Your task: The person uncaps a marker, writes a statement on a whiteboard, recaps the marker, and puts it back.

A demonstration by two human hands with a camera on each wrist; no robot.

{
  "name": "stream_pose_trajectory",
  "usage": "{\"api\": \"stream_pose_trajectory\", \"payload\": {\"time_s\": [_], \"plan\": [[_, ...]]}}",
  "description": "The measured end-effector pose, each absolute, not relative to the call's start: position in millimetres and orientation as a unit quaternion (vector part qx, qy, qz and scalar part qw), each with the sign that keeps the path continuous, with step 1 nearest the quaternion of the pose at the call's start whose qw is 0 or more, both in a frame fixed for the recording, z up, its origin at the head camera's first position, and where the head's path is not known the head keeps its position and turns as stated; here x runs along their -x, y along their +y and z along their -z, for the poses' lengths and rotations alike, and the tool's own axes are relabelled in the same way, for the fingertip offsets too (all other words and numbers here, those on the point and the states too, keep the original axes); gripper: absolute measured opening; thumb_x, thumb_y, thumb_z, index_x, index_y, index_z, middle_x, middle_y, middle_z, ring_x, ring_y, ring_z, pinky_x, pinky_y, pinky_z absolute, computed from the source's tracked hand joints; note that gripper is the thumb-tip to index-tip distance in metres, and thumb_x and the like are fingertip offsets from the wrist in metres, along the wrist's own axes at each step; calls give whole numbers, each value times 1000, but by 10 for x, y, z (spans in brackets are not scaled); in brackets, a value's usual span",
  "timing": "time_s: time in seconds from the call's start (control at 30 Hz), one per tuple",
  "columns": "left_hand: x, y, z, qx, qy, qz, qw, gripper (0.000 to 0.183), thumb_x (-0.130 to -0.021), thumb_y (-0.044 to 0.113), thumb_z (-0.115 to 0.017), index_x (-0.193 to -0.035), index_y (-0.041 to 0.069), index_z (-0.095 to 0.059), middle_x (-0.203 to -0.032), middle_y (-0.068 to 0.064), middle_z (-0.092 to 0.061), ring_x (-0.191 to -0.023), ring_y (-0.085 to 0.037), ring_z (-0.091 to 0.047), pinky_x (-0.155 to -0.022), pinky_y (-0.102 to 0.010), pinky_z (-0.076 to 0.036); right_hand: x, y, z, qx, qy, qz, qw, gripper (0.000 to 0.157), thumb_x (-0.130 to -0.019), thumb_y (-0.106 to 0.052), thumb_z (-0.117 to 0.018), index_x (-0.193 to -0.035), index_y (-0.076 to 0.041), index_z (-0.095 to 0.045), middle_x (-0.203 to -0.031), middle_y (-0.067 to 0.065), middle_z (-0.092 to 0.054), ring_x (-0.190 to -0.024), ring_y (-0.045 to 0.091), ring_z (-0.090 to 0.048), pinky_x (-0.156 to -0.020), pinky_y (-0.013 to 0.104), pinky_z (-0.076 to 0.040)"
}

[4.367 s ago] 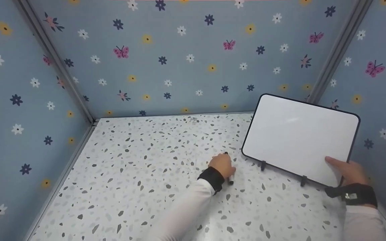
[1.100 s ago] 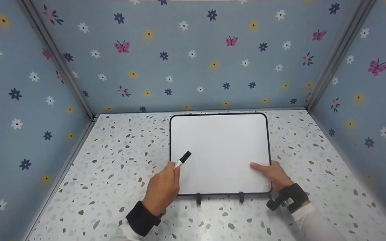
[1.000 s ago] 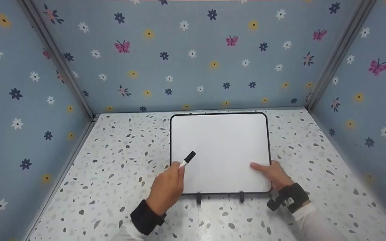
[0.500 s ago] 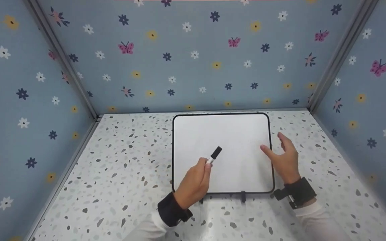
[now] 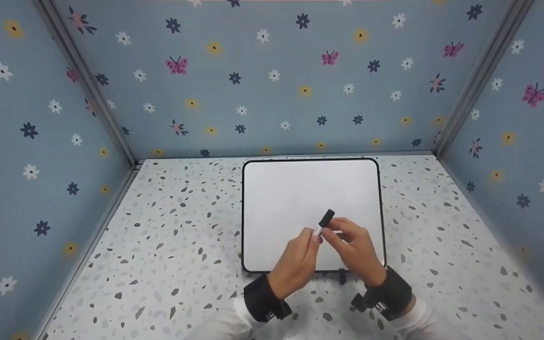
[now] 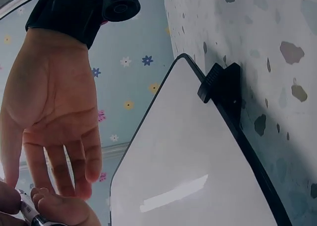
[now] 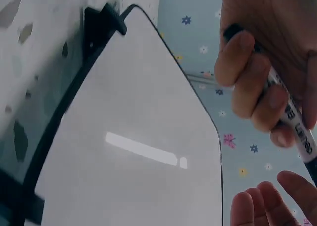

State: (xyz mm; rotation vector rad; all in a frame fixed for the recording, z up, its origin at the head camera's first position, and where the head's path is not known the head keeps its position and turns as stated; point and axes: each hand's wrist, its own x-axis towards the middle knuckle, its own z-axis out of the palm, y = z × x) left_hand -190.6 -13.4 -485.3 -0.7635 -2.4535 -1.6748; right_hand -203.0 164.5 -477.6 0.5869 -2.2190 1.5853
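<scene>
A marker [image 5: 318,231] with a white body and black cap [image 5: 327,217] is gripped in my left hand [image 5: 294,264], in front of the whiteboard [image 5: 291,198]. In the right wrist view, the fingers of my left hand [image 7: 262,82] curl round the marker [image 7: 292,119]. My right hand [image 5: 358,249] is close by the capped end, thumb and index finger on either side of it; whether they touch the cap I cannot tell. Its fingers look fairly straight in the left wrist view, where the palm of my right hand [image 6: 59,102] shows.
The whiteboard has a thin black frame and stands on small black feet [image 5: 343,276]. Beneath it is a white speckled tabletop [image 5: 182,226]. Flower-patterned blue panels [image 5: 272,61] enclose the back and both sides.
Over the last seconds the whiteboard came from the right to the middle, and the marker was picked up. Since then my right hand let go of the board and moved left; the marker moved right.
</scene>
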Motion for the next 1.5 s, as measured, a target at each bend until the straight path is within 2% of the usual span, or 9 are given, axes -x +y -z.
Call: {"api": "stream_pose_trajectory", "payload": {"time_s": [0.17,0.4,0.57,0.73,0.83,0.93,1.07,1.27,1.5], "plan": [[1880,-110,4875,259,-793,551,33,30,-117,18,-36,-103,-1,-55,-77,7,-38,-65,-3,-32,-61,-18,-28,2004,1570,4793,-208,-759,-600,143,15,-99,4,-70,-111,8,-78,-112,21,-78,-104,10,-74,-88,21,-63],[1886,-186,4900,247,-823,510,34,33,-117,24,-40,-98,7,-62,-78,-3,-60,-66,-3,-46,-61,-19,-40,2015,1590,4794,-174,-755,-621,116,16,-102,1,-69,-114,6,-78,-116,30,-76,-108,13,-76,-92,21,-61],[1935,-352,4870,212,-865,447,79,34,-115,25,-44,-96,9,-66,-74,9,-48,-65,-7,-45,-60,-23,-40,2007,1639,4741,-148,-747,-642,86,21,-109,-3,-56,-114,10,-72,-113,29,-76,-107,10,-74,-96,23,-60],[1992,-506,4769,201,-875,422,127,32,-115,25,-45,-103,8,-68,-79,3,-57,-71,-13,-53,-66,-29,-50,1983,1683,4697,-163,-723,-670,38,20,-115,-8,-43,-114,6,-57,-86,14,-68,-73,16,-72,-69,31,-66],[2006,-562,4701,227,-874,401,153,31,-114,24,-46,-113,4,-70,-92,-5,-68,-81,-19,-64,-74,-34,-58,1976,1698,4698,-172,-726,-666,16,19,-117,-11,-40,-117,2,-53,-75,5,-58,-55,11,-59,-50,25,-55],[2006,-601,4641,264,-873,372,172,31,-113,22,-49,-125,0,-67,-108,-13,-72,-94,-26,-70,-82,-40,-62,1973,1711,4710,-190,-741,-644,6,21,-117,-13,-40,-119,3,-54,-71,-1,-50,-51,5,-45,-44,18,-39],[1997,-630,4577,307,-875,333,172,36,-112,23,-51,-135,-3,-62,-115,-16,-71,-97,-28,-70,-85,-42,-63,1967,1735,4731,-238,-780,-579,19,20,-115,-9,-46,-120,1,-62,-67,-8,-44,-54,-1,-37,-48,16,-29],[1953,-629,4509,369,-886,216,177,40,-112,24,-52,-139,-5,-59,-112,-14,-69,-96,-24,-69,-83,-38,-64,1939,1770,4722,-332,-845,-411,83,14,-110,-7,-58,-116,-7,-71,-65,-15,-38,-56,-6,-28,-52,16,-29],[1852,-586,4498,437,-875,53,201,21,-112,23,-51,-115,7,-65,-91,-2,-58,-78,-16,-53,-67,-28,-50,1829,1778,4672,-409,-862,-254,157,5,-106,-11,-65,-109,-10,-69,-68,-7,-58,-62,-2,-45,-56,19,-43]]}}
